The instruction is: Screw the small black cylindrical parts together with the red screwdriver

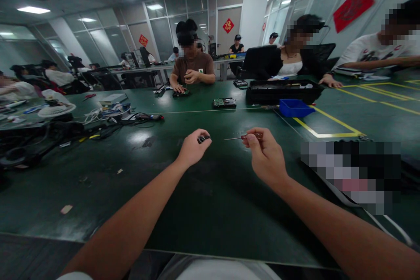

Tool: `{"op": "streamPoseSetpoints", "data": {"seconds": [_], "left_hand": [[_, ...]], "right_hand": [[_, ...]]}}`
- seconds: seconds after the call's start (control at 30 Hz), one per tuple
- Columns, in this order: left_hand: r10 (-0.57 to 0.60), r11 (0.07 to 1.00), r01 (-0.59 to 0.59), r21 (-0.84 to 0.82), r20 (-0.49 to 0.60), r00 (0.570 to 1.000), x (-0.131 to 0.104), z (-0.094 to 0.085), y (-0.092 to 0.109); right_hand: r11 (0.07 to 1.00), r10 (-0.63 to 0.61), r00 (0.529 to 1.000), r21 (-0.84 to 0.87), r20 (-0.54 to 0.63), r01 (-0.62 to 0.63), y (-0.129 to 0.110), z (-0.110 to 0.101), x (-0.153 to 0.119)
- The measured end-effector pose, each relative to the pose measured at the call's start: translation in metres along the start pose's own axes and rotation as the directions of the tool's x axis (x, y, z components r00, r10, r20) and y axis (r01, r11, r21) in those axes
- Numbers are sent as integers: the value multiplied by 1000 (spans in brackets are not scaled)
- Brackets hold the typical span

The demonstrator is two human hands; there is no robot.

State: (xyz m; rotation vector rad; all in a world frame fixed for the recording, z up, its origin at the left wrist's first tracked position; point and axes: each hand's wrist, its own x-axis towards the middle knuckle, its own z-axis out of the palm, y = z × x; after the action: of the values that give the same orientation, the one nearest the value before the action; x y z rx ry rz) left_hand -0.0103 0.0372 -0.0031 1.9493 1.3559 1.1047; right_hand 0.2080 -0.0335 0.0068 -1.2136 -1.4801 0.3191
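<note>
Above the green table my right hand [267, 153] is closed around the handle of a screwdriver [244, 137], whose thin metal shaft points left. My left hand [194, 148] is closed on a small dark, rounded object [202, 139] with a shiny edge; its kind cannot be made out, as the fingers cover part of it. A short gap separates the screwdriver's tip from the left hand. Farther forward on the table lies a hard drive [224, 103], apart from both hands.
Tangled cables [108, 124] and electronic parts spread over the left side. A black bin [284, 92] and a blue tray [295, 108] stand ahead on the right, near yellow tape [337, 134]. Across the table a person [193, 68] handles another drive; more people sit at right.
</note>
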Motion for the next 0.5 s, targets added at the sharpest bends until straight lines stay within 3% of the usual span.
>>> {"op": "streamPoseSetpoints", "data": {"seconds": [0.07, 0.13, 0.27, 0.37, 0.5], "left_hand": [[-114, 976, 96, -194, -85, 990, 10, -18, -6], [-238, 897, 168, -410, -126, 963, 17, -38, -12], [-418, 704, 191, -684, -182, 890, 22, -85, -25], [-547, 629, 191, -754, -254, 798, 15, -124, -37], [-630, 669, 209, -713, -395, 669, -5, -176, -49]], "right_hand": [[1000, 6, 1000, 1, 3, -6, 0, 0, 0], [1000, 9, 1000, 5, 7, -9, 0, 0, 0], [1000, 15, 1000, -4, 24, -15, -1, -1, 0], [1000, 20, 999, 6, 32, -20, -1, 0, 1], [1000, 17, 999, 24, 39, -18, 0, 2, 1]]}}
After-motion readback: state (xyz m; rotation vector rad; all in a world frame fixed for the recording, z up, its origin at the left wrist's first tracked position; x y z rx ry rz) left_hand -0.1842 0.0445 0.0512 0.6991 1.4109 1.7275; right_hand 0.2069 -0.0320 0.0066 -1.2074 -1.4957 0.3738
